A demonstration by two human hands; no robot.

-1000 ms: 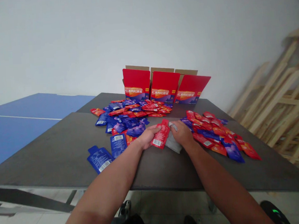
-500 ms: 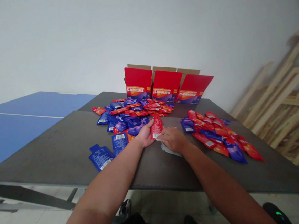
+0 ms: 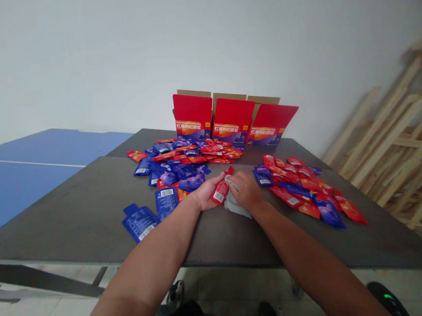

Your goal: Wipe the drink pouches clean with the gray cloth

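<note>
My left hand [image 3: 207,193] grips a red drink pouch [image 3: 220,192] by its left side, with the barcode end tilted toward me. A light grey cloth [image 3: 236,206] is bunched in my right hand [image 3: 245,189], which presses it against the pouch's upper right side. Left of my hands lies a pile of red and blue pouches [image 3: 180,167], and two blue pouches [image 3: 140,222] rest near my left forearm. To the right, a second pile of red and purple pouches [image 3: 297,183] spreads over the dark table [image 3: 90,206].
Three red cartons [image 3: 193,113] with raised flaps stand in a row behind the left pile. A blue table [image 3: 33,177] adjoins at the left. Wooden frames [image 3: 389,149] lean against the wall at the right.
The pouch has tilted, its top leaning right. My right hand with the cloth has moved from the pouch's lower end up along its right side.
</note>
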